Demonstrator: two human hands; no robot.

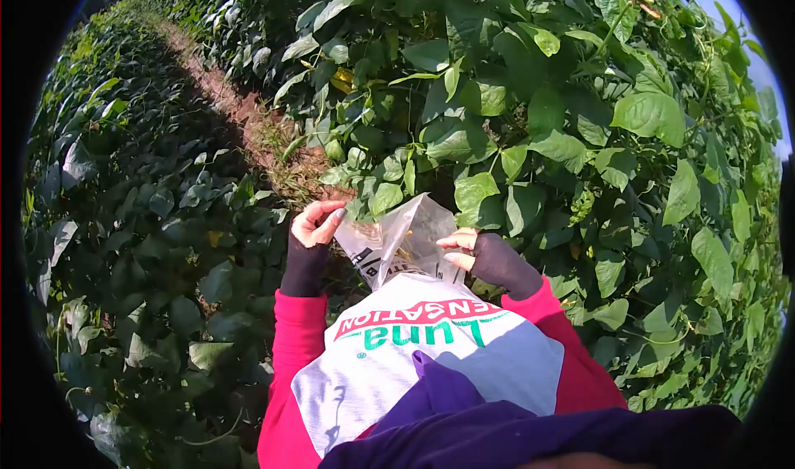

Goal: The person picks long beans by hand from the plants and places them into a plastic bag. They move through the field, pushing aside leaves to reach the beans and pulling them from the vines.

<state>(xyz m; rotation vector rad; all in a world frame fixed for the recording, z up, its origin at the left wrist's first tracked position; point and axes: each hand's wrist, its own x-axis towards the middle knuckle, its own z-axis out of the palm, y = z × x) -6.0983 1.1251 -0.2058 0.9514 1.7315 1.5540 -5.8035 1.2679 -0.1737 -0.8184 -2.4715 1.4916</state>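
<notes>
In front of my chest a clear plastic bag (424, 230) with dark printing hangs with its mouth spread. My left hand (316, 223) pinches the bag's left edge between thumb and fingers. At the right side my right hand (465, 249) has its thumb and fingers closed on the other edge. Both hands wear dark fingerless coverings over the wrist and palm. Folds and glare hide most of the bag's inside, where a few small yellowish bits show through.
Tall leafy vines (546, 129) rise close in front and to the right. Lower leafy plants (157, 254) cover the left side. A narrow dirt path (215, 88) runs between the rows toward the upper left.
</notes>
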